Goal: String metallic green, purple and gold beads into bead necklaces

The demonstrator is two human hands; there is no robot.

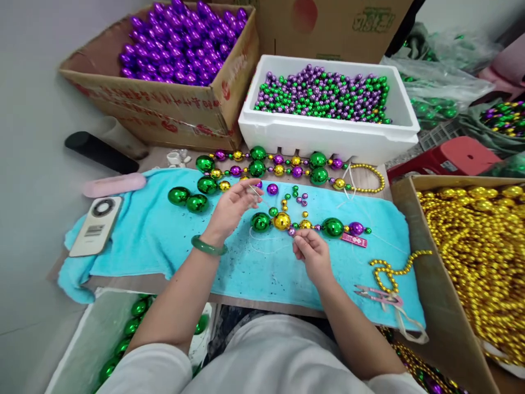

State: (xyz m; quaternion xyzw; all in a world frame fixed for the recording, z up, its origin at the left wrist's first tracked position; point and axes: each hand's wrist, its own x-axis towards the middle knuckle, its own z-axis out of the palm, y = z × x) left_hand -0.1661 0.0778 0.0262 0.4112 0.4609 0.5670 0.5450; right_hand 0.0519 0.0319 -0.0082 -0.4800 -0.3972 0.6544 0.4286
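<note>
The person sits over a turquoise terry towel (164, 241) spread across a low board, both forearms reaching forward from white sleeves. The left hand (232, 210), with a green jade bangle (208, 247) on the wrist, is raised just off the towel, palm turned inward, fingers loosely curled; thumb and forefinger pinch a thin needle or thread end (255, 191) that points up and to the right. The right hand (311, 253) rests lower on the towel, wrist bent, its fingertips (298, 244) pinched together on a small purple bead (292, 232) at the near edge of a half-strung row of shiny green, gold and purple balls (303, 223). That row lies across the towel's middle, between the two hands, ending at a small pink tag (353, 239). Whether the clear thread runs taut between the hands is too fine to tell.

Loose small beads (296, 196) are scattered just beyond the row. Further back lie finished bead strands (270, 164), touching the foot of a white foam box of green and purple beads (328, 117). A cardboard carton of purple balls (172, 65) stands to its left, and an open carton of gold bead chains (471, 246) sits at the right. Pink snips (379, 295) lie near the towel's right corner
</note>
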